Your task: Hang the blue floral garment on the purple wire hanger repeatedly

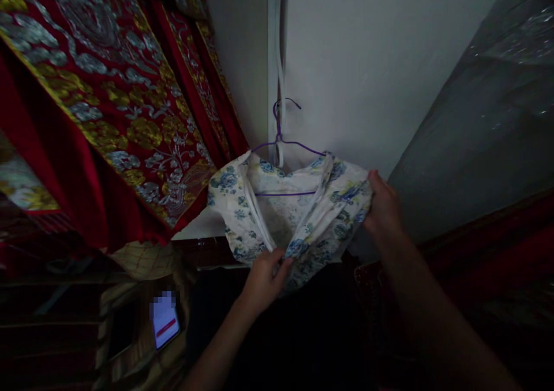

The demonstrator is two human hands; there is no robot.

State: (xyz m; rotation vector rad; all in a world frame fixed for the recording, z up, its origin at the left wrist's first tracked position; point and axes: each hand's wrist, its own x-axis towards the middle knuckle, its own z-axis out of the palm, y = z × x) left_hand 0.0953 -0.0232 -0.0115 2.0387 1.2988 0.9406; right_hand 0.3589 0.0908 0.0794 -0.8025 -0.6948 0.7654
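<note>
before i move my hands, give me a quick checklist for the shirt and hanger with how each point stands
1. Shirt on the hanger: ok, both shoulders sit over it.
2. Left hand on the shirt: ok, it pinches the front at the bottom of the neck opening.
3. Right hand on the shirt: ok, it holds the sleeve on its own side.
4. Neckline closed: not ok, it gapes in a V with the hanger's bar showing.
5. Hook secure: cannot tell, it overlaps the white cord, but the catch is unclear.
6. Other sleeve free of the red cloth: cannot tell, they overlap in this view.
</note>
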